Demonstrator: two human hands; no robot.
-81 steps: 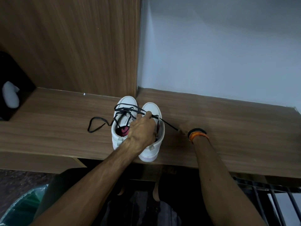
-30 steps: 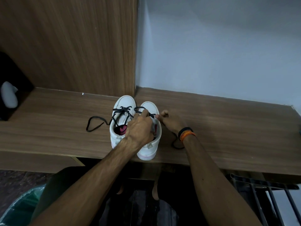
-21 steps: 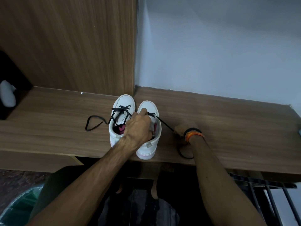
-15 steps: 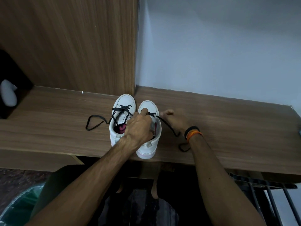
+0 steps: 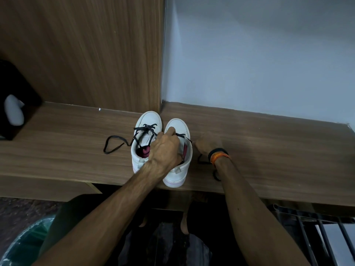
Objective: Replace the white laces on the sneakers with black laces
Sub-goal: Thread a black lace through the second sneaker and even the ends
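Head view: your left hand (image 5: 165, 148) grips the right sneaker (image 5: 177, 150) over its opening, thumb near the toe. Your right hand (image 5: 208, 143), just beside it, pinches the black lace (image 5: 200, 160). Both sneakers stand together on the shelf (image 5: 57, 150); the left sneaker (image 5: 146, 131) is part-laced.

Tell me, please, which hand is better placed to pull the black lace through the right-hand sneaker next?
The right hand: it already pinches the black lace just beside that sneaker, with room to draw outward. The left hand lies on the shoe, steadying it.
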